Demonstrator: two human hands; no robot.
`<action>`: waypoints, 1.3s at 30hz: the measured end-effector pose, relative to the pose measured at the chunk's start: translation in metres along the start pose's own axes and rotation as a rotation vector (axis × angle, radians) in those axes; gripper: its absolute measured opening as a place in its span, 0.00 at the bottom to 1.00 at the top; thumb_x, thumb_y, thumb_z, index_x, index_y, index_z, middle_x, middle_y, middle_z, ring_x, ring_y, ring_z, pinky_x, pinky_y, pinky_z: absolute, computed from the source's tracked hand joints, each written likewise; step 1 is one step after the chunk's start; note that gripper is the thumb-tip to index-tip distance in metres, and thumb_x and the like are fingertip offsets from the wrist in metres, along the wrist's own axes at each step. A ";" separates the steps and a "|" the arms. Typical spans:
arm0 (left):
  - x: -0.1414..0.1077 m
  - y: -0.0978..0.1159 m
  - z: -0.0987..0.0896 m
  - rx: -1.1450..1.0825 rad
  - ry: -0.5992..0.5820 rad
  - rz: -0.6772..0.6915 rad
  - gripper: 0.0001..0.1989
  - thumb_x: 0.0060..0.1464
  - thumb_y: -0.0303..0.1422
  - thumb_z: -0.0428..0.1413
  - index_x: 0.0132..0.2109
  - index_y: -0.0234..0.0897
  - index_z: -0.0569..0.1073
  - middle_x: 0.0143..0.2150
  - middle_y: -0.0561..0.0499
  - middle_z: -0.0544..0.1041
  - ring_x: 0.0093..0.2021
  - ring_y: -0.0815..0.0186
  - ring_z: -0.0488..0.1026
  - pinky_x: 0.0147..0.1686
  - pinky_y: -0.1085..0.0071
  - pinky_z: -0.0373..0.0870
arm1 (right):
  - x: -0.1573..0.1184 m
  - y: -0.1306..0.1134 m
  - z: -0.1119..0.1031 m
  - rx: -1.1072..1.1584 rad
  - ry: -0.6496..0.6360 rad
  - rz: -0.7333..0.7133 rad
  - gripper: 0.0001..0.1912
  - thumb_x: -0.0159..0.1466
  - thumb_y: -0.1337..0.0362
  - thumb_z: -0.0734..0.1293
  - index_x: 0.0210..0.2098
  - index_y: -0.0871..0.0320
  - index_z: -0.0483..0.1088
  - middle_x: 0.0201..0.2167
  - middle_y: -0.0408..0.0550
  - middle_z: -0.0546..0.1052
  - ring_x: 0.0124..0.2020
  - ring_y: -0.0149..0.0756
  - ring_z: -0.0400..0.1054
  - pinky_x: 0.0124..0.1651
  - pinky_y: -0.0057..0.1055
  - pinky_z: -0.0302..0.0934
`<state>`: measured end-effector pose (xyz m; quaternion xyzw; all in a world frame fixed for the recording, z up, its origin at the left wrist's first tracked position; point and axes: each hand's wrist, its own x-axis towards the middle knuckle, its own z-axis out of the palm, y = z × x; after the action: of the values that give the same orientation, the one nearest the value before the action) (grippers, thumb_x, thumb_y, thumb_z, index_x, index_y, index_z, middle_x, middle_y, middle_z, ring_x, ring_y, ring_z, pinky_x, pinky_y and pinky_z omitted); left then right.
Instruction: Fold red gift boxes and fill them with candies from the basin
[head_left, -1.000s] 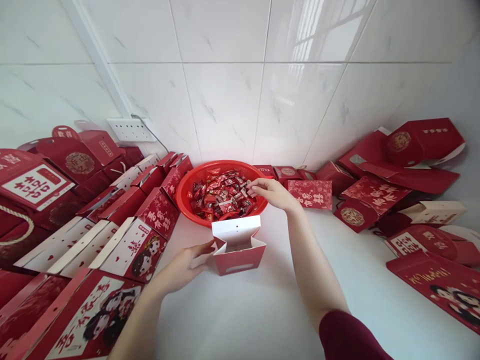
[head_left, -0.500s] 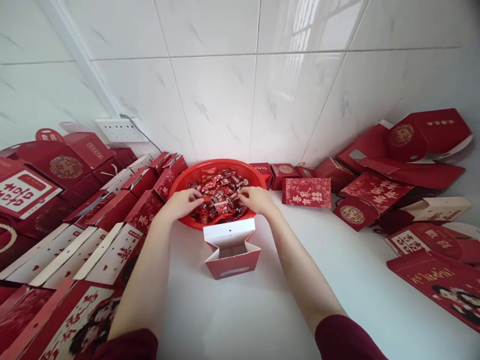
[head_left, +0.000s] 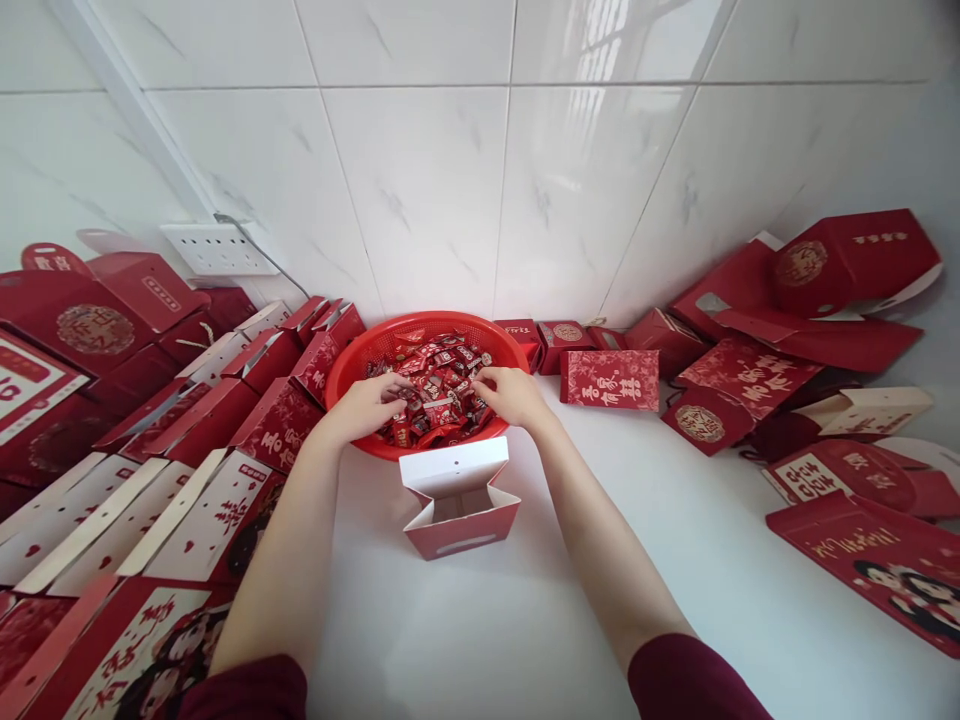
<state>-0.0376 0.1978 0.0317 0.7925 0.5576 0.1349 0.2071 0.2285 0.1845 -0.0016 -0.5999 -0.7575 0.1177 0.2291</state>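
A red perforated plastic basket (head_left: 341, 370) stands against the wall, full of small wrapped candies (head_left: 442, 400) in red and dark wrappers. Over its left side is my left hand (head_left: 367, 405), fingers apart above the candies with nothing visible between them. My right hand (head_left: 514, 395) reaches over the right rim, thumb and fingertips drawn together at the candies; whatever they pinch is too small to make out. In front of the basket, between my forearms, a red and white gift box (head_left: 461, 525) stands upright with its top flap raised and its inside visible.
Rows of red and white gift boxes (head_left: 180, 515) line the left side, close to my left forearm. More red boxes (head_left: 611, 380) lie at the right, with loosely piled ones (head_left: 855, 260) beyond. A socket strip (head_left: 217, 250) with a cable is on the tiled wall.
The red-wrapped candy seen at my left fingertips no longer shows there, and those fingers have spread. My right hand stays at the basket's right side. The view has shifted slightly.
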 end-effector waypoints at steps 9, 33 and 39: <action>-0.077 0.068 -0.036 -0.341 0.216 0.126 0.15 0.59 0.43 0.57 0.33 0.35 0.72 0.25 0.55 0.70 0.25 0.72 0.66 0.26 0.77 0.62 | -0.002 0.000 0.001 0.029 0.024 0.007 0.14 0.69 0.55 0.59 0.39 0.51 0.75 0.38 0.44 0.81 0.40 0.39 0.73 0.39 0.30 0.57; -0.094 0.104 -0.023 -0.300 0.074 0.259 0.17 0.62 0.40 0.54 0.29 0.36 0.73 0.24 0.55 0.71 0.25 0.72 0.67 0.24 0.76 0.61 | -0.003 0.000 0.000 0.058 0.028 0.032 0.15 0.68 0.54 0.59 0.39 0.51 0.76 0.38 0.44 0.81 0.40 0.39 0.74 0.38 0.29 0.58; -0.092 0.107 -0.021 -0.249 0.056 0.323 0.11 0.61 0.35 0.56 0.31 0.37 0.76 0.27 0.57 0.76 0.28 0.73 0.69 0.28 0.78 0.63 | -0.003 0.001 0.000 0.062 0.031 0.020 0.15 0.69 0.54 0.59 0.39 0.51 0.75 0.39 0.44 0.81 0.40 0.38 0.73 0.39 0.29 0.58</action>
<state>0.0104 0.0840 0.1025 0.8357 0.4080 0.2563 0.2636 0.2296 0.1814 -0.0026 -0.6019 -0.7436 0.1343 0.2583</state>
